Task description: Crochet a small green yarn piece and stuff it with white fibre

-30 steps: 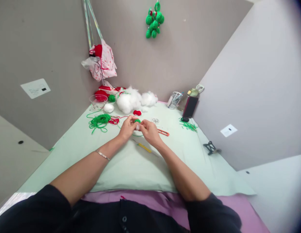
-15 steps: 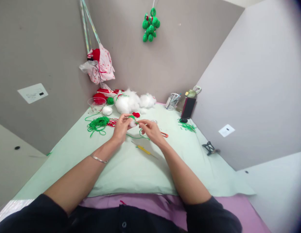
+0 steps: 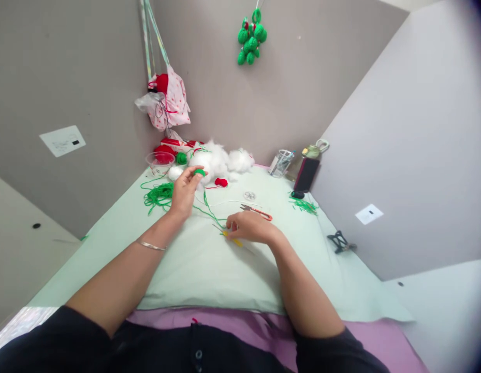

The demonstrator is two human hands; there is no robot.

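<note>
My left hand [image 3: 185, 192] is closed, pinching a small green crocheted piece [image 3: 200, 172] between thumb and fingers. Green yarn [image 3: 209, 209] trails from near it across the sheet toward my right hand [image 3: 250, 227]. That hand is curled with a gap between thumb and fingers. It is over a yellow-handled crochet hook [image 3: 237, 242], which lies on the sheet with its middle partly covered by the fingertips. Just beyond the knuckles are thread snips [image 3: 263, 213] with orange handles. A small red crocheted piece [image 3: 221, 182] lies farther back.
White stuffing [image 3: 213, 161] is heaped at the back, beside a clear bowl [image 3: 160, 159] and tangled green yarn [image 3: 158, 196]. At right stand a clear cup [image 3: 281, 163], a phone [image 3: 306, 174] and a bottle [image 3: 311, 151]. Green scraps [image 3: 304, 205] and a black clip [image 3: 341, 241] lie near the wall.
My right hand has let go at the green piece and come down toward me to the crochet hook. My left hand has moved slightly back and left with the piece. The view has shifted a little.
</note>
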